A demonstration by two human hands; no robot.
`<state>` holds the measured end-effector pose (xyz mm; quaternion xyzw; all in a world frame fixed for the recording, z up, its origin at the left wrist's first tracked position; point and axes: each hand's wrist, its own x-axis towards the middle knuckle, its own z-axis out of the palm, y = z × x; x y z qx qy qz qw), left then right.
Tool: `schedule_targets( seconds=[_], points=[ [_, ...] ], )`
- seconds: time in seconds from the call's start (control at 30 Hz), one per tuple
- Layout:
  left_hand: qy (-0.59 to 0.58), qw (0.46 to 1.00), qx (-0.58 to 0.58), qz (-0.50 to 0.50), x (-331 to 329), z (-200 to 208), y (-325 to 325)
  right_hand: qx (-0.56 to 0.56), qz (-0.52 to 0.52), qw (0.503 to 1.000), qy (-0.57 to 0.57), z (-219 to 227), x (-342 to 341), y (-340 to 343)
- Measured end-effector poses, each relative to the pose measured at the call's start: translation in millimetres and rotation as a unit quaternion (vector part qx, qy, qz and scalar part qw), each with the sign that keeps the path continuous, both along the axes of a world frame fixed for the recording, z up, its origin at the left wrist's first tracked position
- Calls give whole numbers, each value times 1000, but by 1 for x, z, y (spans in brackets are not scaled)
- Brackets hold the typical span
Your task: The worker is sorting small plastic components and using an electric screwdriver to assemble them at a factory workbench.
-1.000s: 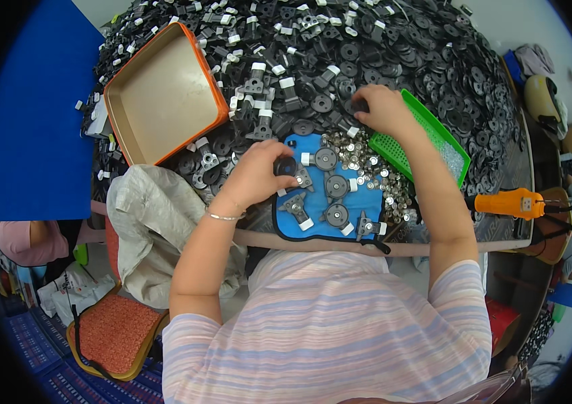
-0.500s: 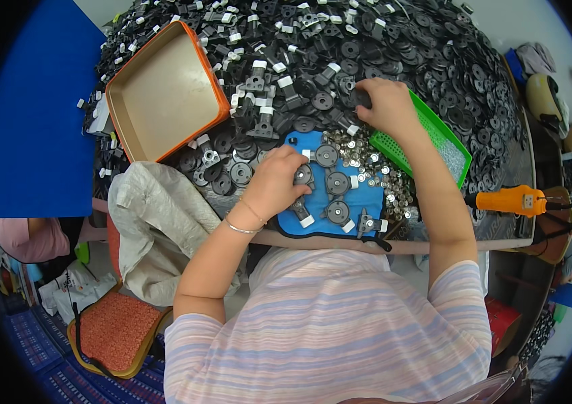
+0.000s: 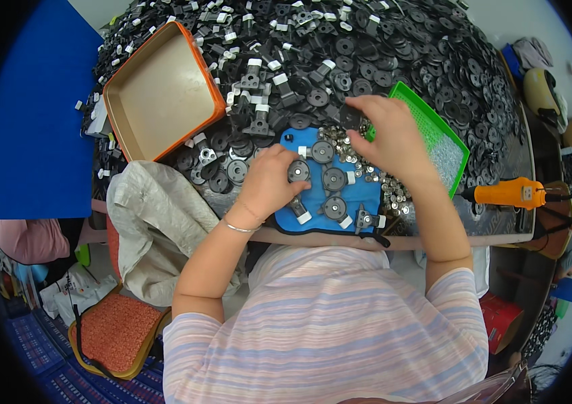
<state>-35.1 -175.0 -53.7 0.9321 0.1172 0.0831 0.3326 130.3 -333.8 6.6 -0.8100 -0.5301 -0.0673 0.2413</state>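
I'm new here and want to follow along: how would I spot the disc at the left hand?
Find the blue mat before the striped shirt. At its left side, the left hand has thumb and fingers around a dark disc. The mat's other discs lie untouched.

Heaped black parts (image 3: 343, 47) and an orange tool (image 3: 510, 193) mark a workshop.
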Motion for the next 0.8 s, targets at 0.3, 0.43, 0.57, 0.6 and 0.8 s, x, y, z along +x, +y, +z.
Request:
schedule_targets(
  seconds=[0.3, 0.43, 0.57, 0.6, 0.8],
  points=[
    [3, 1000, 6, -28, 1, -5, 2, -54, 27, 997, 56, -7, -29, -5],
    [-20, 999, 18, -32, 1, -7, -2, -60, 25, 996, 68, -13, -32, -6],
    [-4, 999, 27, -29, 1, -2, -3, -54, 26, 996, 63, -15, -33, -7],
    [5, 999, 35, -29, -1, -1, -2, -53, 21, 996, 63, -15, -33, -7],
    [7, 999, 39, -35, 2, -6, -3, -39, 19, 998, 55, -18, -36, -10]
  ],
)
